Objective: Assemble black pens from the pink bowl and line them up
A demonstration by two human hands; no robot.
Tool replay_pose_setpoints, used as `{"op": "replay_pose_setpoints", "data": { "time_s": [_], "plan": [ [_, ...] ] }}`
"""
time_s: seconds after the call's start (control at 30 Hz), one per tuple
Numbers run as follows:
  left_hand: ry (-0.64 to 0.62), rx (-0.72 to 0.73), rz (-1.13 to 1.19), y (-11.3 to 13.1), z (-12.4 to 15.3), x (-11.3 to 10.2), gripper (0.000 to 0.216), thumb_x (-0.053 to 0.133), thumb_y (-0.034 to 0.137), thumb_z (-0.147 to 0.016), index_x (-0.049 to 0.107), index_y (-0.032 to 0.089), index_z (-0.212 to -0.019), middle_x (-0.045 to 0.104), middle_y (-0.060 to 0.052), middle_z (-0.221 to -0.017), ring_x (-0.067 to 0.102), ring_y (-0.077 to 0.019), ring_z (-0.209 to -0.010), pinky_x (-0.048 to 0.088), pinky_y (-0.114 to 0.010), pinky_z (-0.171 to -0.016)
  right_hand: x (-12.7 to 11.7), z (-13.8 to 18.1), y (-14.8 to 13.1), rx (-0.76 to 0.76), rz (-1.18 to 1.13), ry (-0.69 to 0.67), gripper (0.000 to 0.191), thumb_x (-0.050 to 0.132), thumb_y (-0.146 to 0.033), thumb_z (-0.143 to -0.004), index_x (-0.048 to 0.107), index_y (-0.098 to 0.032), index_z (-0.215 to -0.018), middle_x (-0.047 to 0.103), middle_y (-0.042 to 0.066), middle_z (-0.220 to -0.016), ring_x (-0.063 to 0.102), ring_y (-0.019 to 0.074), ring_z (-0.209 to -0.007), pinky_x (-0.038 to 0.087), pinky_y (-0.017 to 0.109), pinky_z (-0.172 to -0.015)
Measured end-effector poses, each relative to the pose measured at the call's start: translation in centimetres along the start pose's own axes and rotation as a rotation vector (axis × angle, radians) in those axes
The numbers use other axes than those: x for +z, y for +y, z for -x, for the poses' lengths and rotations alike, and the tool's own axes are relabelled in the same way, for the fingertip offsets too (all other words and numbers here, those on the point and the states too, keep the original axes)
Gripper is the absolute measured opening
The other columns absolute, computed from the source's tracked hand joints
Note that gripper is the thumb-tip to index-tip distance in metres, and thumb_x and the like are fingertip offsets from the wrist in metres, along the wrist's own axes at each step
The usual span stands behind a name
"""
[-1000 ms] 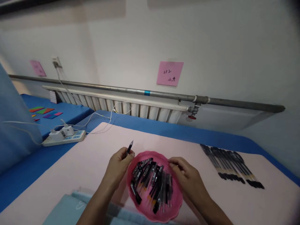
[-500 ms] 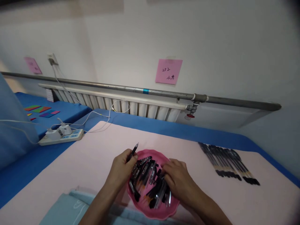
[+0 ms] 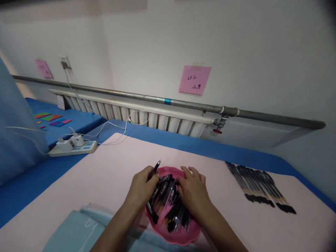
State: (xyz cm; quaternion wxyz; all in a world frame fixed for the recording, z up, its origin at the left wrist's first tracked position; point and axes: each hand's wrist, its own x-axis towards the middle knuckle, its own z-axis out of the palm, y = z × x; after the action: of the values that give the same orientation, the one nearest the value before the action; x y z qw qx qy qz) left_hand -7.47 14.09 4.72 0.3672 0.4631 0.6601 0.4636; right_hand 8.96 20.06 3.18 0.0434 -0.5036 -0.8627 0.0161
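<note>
A pink scalloped bowl full of several black pens and caps sits on the pale pink mat in front of me. My left hand rests at the bowl's left rim, closed around a black pen whose tip points up and away. My right hand lies palm down over the pile in the bowl, fingers spread among the pens. A row of several assembled black pens lies side by side on the mat to the right.
A light blue folded cloth lies at the mat's near left. A white power strip with plugs and cables sits on the blue table at left. A radiator and pipe run along the wall behind. Coloured paper pieces lie far left.
My right hand has moved from the bowl's right rim to lie over the pens inside it. My left hand kept hold of its pen and shifted slightly right.
</note>
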Motion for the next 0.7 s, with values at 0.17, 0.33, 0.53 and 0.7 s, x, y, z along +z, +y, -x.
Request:
{"op": "replay_pose_setpoints", "data": {
  "time_s": [0.17,0.33,0.53,0.7],
  "plan": [
    [-0.003,-0.001,0.011,0.08,0.12,0.13,0.017,0.047,0.032,-0.076,0.054,0.019,-0.068,0.045,0.005,-0.057,0.041,-0.0109,-0.056,0.031,-0.022,-0.052,0.62,-0.47,-0.19,-0.019,-0.021,0.017,0.023,0.05,-0.018,-0.078,0.07,-0.016,-0.089,0.047,0.014,-0.135,0.034,0.0359,-0.121,0.026,0.045,-0.09],
    [-0.007,0.006,0.009,-0.09,0.15,-0.03,0.018,0.047,0.033,-0.077,0.055,0.019,-0.07,0.046,0.005,-0.058,0.042,-0.0111,-0.057,0.032,-0.023,-0.053,0.82,-0.32,0.34,-0.008,-0.045,0.035,0.022,0.048,-0.017,-0.081,0.069,-0.018,-0.089,0.05,0.01,-0.133,0.037,0.0317,-0.12,0.029,0.042,-0.091],
    [-0.027,0.01,0.007,-0.26,0.11,-0.11,0.02,0.046,0.035,-0.078,0.055,0.019,-0.071,0.05,0.004,-0.061,0.045,-0.0122,-0.059,0.035,-0.023,-0.056,0.45,-0.1,0.77,0.002,-0.081,0.118,0.021,0.048,-0.016,-0.08,0.066,-0.018,-0.091,0.049,0.01,-0.132,0.038,0.0297,-0.119,0.031,0.041,-0.091],
    [-0.079,0.026,-0.037,-0.54,0.15,0.35,0.019,0.047,0.034,-0.077,0.054,0.019,-0.068,0.053,0.004,-0.062,0.048,-0.0129,-0.061,0.036,-0.023,-0.056,0.15,0.26,0.71,-0.075,-0.053,0.036,0.024,0.052,-0.015,-0.075,0.069,-0.021,-0.09,0.048,0.009,-0.134,0.034,0.0327,-0.122,0.028,0.045,-0.093]
  ]
}}
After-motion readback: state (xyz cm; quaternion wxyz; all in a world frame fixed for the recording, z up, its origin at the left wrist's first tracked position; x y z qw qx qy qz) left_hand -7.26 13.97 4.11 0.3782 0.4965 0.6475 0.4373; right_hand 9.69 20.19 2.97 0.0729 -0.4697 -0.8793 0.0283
